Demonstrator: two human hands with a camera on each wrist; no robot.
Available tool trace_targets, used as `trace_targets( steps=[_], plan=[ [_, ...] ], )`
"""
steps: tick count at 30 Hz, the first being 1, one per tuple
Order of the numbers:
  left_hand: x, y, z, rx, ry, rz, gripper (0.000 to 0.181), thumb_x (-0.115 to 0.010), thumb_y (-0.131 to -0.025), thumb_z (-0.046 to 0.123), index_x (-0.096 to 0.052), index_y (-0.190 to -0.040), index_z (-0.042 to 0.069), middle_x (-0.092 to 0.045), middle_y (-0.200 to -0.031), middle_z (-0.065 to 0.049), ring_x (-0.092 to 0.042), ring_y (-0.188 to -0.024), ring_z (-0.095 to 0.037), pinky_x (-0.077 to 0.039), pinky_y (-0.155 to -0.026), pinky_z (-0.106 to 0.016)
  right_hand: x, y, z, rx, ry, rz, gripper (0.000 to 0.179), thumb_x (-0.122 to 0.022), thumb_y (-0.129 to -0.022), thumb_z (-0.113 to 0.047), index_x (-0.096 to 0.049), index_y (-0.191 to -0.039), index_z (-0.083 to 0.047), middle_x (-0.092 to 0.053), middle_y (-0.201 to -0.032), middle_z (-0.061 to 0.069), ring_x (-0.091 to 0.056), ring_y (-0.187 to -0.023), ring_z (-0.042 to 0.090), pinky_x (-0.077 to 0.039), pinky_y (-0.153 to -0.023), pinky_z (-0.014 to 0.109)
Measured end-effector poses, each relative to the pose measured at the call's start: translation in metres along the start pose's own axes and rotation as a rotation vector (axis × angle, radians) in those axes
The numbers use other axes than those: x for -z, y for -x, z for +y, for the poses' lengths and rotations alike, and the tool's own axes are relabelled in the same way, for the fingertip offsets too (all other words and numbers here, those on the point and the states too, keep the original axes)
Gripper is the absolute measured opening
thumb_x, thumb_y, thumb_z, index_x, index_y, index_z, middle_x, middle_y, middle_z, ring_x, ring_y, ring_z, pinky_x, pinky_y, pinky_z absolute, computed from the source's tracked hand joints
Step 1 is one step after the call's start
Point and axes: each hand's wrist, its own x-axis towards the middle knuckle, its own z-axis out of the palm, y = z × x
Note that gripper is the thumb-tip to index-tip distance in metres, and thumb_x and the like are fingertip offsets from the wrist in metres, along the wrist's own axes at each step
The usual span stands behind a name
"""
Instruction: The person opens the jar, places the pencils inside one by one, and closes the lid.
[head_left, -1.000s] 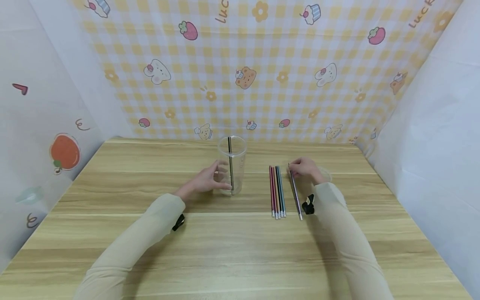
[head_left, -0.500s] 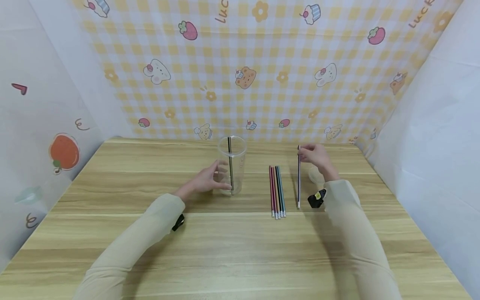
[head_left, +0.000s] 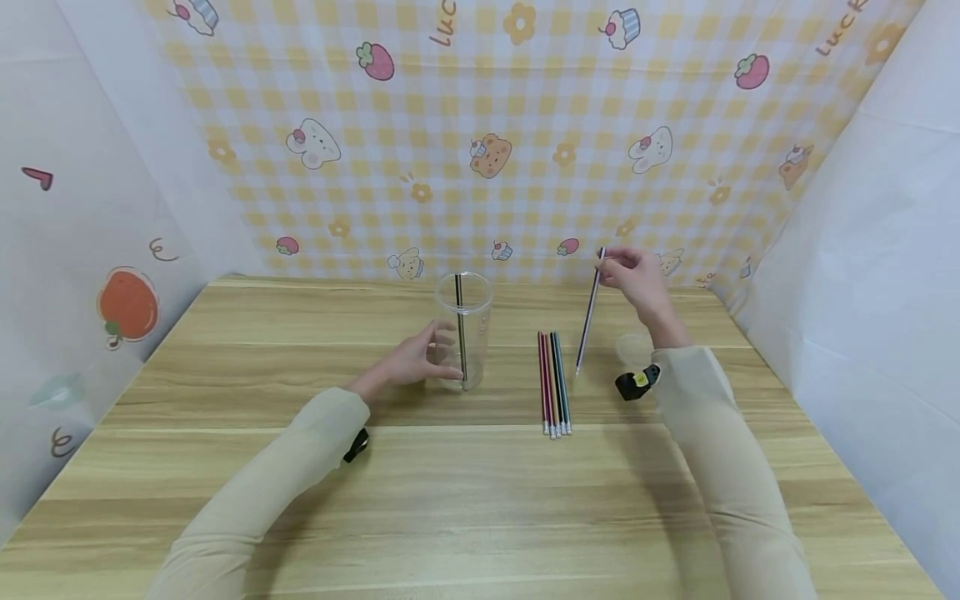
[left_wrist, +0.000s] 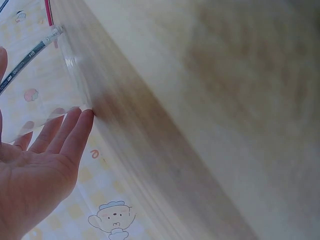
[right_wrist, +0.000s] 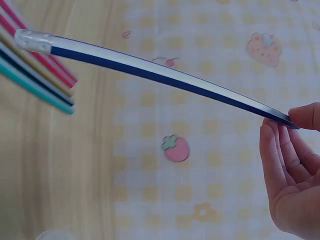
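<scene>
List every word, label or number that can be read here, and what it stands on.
"HB": pencil in the clear cup; the lettering beside it is too blurred to read.
"luck": checked backdrop, upper right, cut off by the picture's edge.
"luc": same backdrop, top middle, cut off.
Reddish marks, backdrop's lower right: too small.
Yellow label, black wrist device: too small.

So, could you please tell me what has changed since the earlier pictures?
The right hand has risen, lifting the blue-and-white striped pencil off the table by its far end; the pencil now hangs tilted, eraser end down. Unchanged: the left hand around the clear plastic cup, the dark HB pencil inside it, and the row of pencils.
</scene>
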Motion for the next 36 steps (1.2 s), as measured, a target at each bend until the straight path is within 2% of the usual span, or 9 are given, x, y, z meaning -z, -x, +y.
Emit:
trace_targets(
  steps=[11,20,26,36],
  plan=[
    [-0.001,-0.001,-0.003,0.007,-0.046,0.022,0.076,-0.074,-0.071,0.027,-0.028,-0.131,0.014,-0.043,-0.127,-0.015,-0.042,-0.113,-0.029,-0.03,-0.096,-0.044,-0.005,0.003,-0.037,0.084,-0.138,0.03,0.021,-0.055,-0.082,-0.002,-0.055,-0.102,0.003,-0.06,-0.09,0.01,-0.059,-0.075,0.015,-0.05,-0.071,0.023],
    [0.0,0.0,-0.002,-0.001,-0.054,0.02,0.079,-0.074,-0.071,0.029,-0.027,-0.132,0.012,-0.043,-0.127,-0.015,-0.043,-0.112,-0.031,-0.031,-0.096,-0.044,-0.009,0.004,-0.051,0.16,-0.255,0.001,0.015,-0.059,-0.081,-0.001,-0.058,-0.096,0.0,-0.06,-0.089,0.007,-0.059,-0.077,0.016,-0.05,-0.069,0.023],
    [-0.001,-0.001,-0.002,0.013,-0.06,0.026,0.078,-0.074,-0.071,0.03,-0.027,-0.132,0.013,-0.044,-0.126,-0.013,-0.044,-0.112,-0.028,-0.031,-0.096,-0.042,-0.01,0.005,-0.056,0.179,-0.275,-0.005,0.013,-0.061,-0.081,-0.001,-0.059,-0.094,-0.002,-0.06,-0.087,0.006,-0.059,-0.076,0.016,-0.05,-0.068,0.022],
    [0.0,-0.002,-0.003,0.015,-0.053,0.02,0.077,-0.074,-0.071,0.028,-0.028,-0.131,0.013,-0.044,-0.127,-0.013,-0.043,-0.113,-0.028,-0.031,-0.096,-0.042,-0.013,0.009,-0.065,0.2,-0.234,-0.021,0.017,-0.063,-0.081,-0.005,-0.059,-0.097,-0.002,-0.06,-0.089,0.008,-0.058,-0.077,0.016,-0.05,-0.068,0.023]
  ],
)
